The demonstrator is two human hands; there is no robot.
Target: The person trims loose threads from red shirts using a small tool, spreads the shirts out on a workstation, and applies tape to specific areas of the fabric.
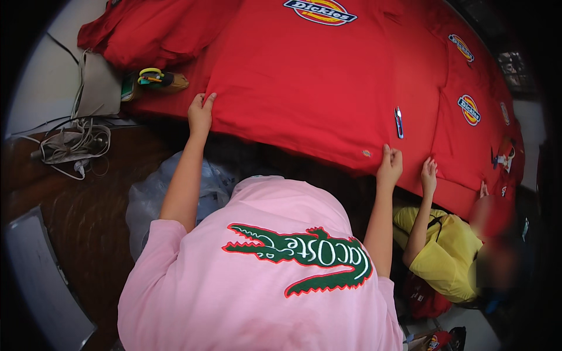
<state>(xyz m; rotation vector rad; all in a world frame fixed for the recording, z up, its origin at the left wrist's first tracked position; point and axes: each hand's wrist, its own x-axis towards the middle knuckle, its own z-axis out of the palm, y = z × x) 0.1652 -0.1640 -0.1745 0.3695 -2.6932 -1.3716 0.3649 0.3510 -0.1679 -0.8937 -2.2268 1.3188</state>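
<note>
Cord bundle [76, 140]: one pale tangle, well left of the red garment [293, 88]; looped up, I judge, to gather slack.
Red heap [149, 35]: bunched beyond the garment's left side, likely set aside to leave me spreading room. Number of pieces: can't tell.
Yellow-handled scissors [150, 76]: one pair, left of the garment; probably parked off it yet within reach.
My left hand [201, 112]: one; thumb and fingers pinched closed on the garment's near left corner, seemingly to anchor that end.
Red garment: one, laid out flat before me, hem toward my body. One oval emblem [321, 10] toward its far end, one small tag [366, 154] by its near right corner.
My right hand [389, 167]: one; fingertips drawn together on the garment's near right corner. Two hands, two corners, presumably so the hem runs straight and the cloth lies smooth.
Thread snips [399, 123]: one, on red cloth just beside the garment's right edge; handy for my right, I'd guess.
Co-worker's hand [429, 175]: one, right of my garment, at the next one's edge; how firmly it grips, can't tell.
Next garment [462, 146]: right of mine, also spread, perhaps for like handling. Large oval emblems: two clear.
</note>
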